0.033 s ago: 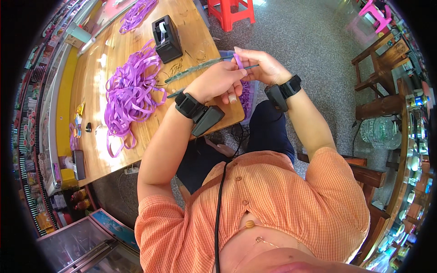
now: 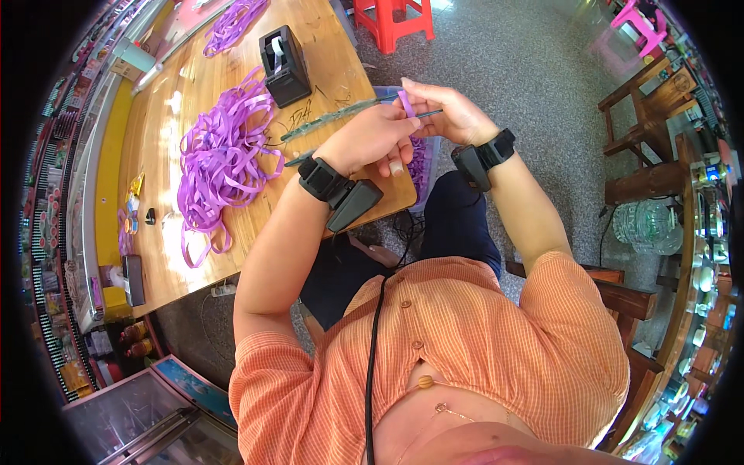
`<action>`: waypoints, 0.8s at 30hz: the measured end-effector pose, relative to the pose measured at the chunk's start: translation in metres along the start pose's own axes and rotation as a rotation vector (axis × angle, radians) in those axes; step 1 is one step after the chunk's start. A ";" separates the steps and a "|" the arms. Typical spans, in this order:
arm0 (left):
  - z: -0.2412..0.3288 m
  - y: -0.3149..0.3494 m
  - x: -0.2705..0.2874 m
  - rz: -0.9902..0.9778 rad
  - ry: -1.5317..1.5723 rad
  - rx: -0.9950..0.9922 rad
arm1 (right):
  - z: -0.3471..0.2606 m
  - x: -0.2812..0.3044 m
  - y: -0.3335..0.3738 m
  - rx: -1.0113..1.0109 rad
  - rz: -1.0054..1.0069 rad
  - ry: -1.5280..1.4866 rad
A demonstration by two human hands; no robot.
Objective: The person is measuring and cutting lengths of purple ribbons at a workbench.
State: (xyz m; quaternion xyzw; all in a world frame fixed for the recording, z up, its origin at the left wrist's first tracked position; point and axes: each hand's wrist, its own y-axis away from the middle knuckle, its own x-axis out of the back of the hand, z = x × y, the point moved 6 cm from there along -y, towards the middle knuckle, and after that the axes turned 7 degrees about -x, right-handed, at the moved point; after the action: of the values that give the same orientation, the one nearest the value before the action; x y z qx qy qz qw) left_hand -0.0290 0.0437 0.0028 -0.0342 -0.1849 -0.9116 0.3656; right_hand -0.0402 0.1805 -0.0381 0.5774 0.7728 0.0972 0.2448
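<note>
Two hands working: your left hand (image 2: 372, 139) and right hand (image 2: 446, 112) are pinching a purple ribbon (image 2: 407, 102) against a thin stick (image 2: 341, 115) past the table's (image 2: 232, 232) right edge. Ribbon's probably light, limp, slippery; try gripping near its end.

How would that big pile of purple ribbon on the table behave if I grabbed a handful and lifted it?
The purple ribbon pile would probably be floppy: its strips lie in loose curls on the wooden table. It likely weighs little, being thin and flat. The loops overlap, so a handful may drag tangled neighbours along.
</note>
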 end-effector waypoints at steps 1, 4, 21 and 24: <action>0.001 0.001 -0.001 -0.003 0.012 -0.003 | -0.002 0.002 0.003 0.027 0.020 0.026; 0.000 0.001 0.000 -0.002 0.008 -0.002 | -0.010 0.010 0.018 0.117 0.244 0.261; -0.002 -0.002 0.001 -0.026 -0.029 -0.009 | -0.018 0.005 0.023 0.454 0.653 0.545; -0.003 -0.002 0.001 -0.028 -0.022 -0.017 | -0.001 0.018 0.006 0.357 0.518 0.308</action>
State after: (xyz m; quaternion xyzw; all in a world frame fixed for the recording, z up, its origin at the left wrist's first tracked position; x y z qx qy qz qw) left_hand -0.0306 0.0434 -0.0002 -0.0449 -0.1817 -0.9178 0.3503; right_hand -0.0396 0.1989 -0.0397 0.7667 0.6332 0.1053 -0.0125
